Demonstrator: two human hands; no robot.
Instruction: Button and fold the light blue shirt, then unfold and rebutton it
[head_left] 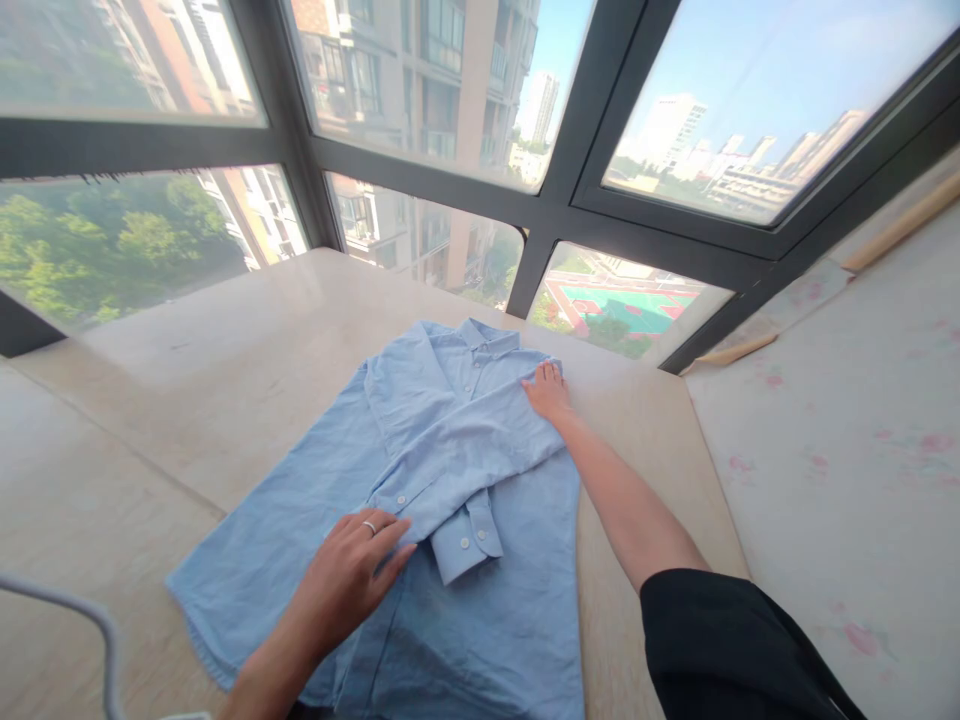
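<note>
A light blue button-up shirt (450, 450) lies flat on a beige stone window ledge (225, 370), collar toward the windows. One sleeve is folded across its front, the cuff (466, 545) pointing toward me. My left hand (356, 570), wearing a ring, rests flat on the shirt beside the cuff with fingers stretched out. My right hand (547, 392) presses flat on the shirt's right shoulder near the collar, fingers spread. Neither hand holds anything.
Large dark-framed windows (555, 215) wrap the far side of the ledge. A white surface with faint pink flowers (847, 450) lies to the right. A grey cable (90, 620) curves at the lower left.
</note>
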